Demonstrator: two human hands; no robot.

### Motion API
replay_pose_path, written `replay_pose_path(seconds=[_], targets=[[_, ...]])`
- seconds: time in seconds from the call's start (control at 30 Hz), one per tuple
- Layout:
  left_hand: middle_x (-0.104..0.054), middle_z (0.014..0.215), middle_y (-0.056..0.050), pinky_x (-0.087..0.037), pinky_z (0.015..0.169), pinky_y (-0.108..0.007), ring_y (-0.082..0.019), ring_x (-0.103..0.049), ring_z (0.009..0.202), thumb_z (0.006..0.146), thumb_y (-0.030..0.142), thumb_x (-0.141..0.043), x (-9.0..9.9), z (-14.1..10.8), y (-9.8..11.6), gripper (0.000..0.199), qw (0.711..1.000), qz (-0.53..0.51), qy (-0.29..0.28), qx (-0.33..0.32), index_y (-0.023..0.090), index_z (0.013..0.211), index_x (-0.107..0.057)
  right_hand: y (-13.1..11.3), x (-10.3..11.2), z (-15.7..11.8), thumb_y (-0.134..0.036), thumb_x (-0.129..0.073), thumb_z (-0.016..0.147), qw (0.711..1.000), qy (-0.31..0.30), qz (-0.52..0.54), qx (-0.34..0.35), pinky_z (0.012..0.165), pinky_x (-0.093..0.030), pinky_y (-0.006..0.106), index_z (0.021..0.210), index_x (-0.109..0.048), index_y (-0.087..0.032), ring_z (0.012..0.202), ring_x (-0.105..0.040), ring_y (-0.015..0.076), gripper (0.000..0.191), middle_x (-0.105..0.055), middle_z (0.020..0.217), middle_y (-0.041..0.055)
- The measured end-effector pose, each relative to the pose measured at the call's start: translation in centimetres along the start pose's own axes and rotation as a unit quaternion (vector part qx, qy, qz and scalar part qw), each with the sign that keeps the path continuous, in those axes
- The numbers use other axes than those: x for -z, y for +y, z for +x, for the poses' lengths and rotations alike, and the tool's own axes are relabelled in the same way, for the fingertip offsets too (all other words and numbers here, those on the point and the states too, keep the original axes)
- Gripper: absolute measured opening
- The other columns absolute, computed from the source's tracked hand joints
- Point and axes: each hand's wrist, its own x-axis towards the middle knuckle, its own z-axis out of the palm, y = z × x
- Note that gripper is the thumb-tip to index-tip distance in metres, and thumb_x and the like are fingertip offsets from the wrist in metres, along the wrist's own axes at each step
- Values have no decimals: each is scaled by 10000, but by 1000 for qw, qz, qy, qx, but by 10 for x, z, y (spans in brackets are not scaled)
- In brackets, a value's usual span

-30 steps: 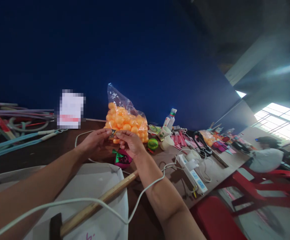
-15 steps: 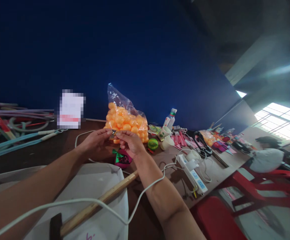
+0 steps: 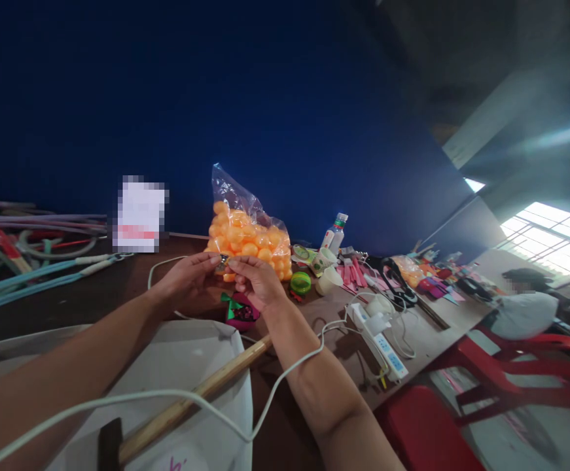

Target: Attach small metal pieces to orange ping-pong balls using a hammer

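My left hand (image 3: 189,275) and my right hand (image 3: 258,278) meet above the table, fingertips pinched on a small, shiny, dark and gold-coloured piece (image 3: 222,263) between them. Its kind is too small to make out. Just behind the hands stands a clear plastic bag of orange balls (image 3: 248,239). Under my right hand lies a magenta pouch-like thing (image 3: 242,314) with a green part, partly hidden by the hand. A green striped ball (image 3: 300,282) sits to the right of that hand.
A hammer (image 3: 191,405) lies across a white tray (image 3: 206,333) in front, with a white cable (image 3: 226,422) looping over. At right are a power strip (image 3: 380,343), a bottle (image 3: 334,234), a paper cup (image 3: 328,281) and red chairs (image 3: 427,425). Bundled hoops (image 3: 44,242) lie left. A person (image 3: 525,307) sits far right.
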Motion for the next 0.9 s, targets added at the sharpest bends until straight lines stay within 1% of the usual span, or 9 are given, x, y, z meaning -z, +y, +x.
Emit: replay_pose_path(seconds=[0.23,0.4,0.53,0.73,0.9], targets=[[-725,892,-136,-566,764,-451,-287,-706,782,765,283,-704,-1,-1,1,242,1000,12,8,-4,102,926,-701,0,0,0,-267,-811,551,1000,5,-10,5,386,-293,138,701,-660,-135,437,-409,20,250,-658,638,4],[-727,890,-135,-565,773,-440,-283,-704,781,754,306,-714,3,2,-1,230,1000,11,8,-4,136,908,-711,2,0,2,-264,-804,548,1000,6,-17,14,382,-307,144,715,-664,-133,422,-415,22,254,-661,628,6],[-727,893,-136,-568,764,-450,-286,-704,773,746,296,-718,3,2,-2,232,1000,16,12,1,134,912,-712,2,0,2,-263,-804,542,999,15,-22,19,380,-308,149,713,-651,-135,413,-414,24,263,-649,603,-3],[-730,906,-136,-561,783,-458,-286,-705,791,783,292,-682,3,1,-2,226,1000,23,-3,-5,128,937,-701,2,0,2,-282,-811,525,999,21,-37,23,386,-318,158,699,-638,-134,400,-430,27,287,-645,582,-8],[-734,918,-136,-567,770,-423,-279,-706,807,786,272,-683,2,2,-3,197,1000,21,11,1,130,921,-702,2,0,2,-297,-804,523,998,24,-50,31,385,-324,169,685,-631,-136,377,-443,33,286,-649,569,-17]])
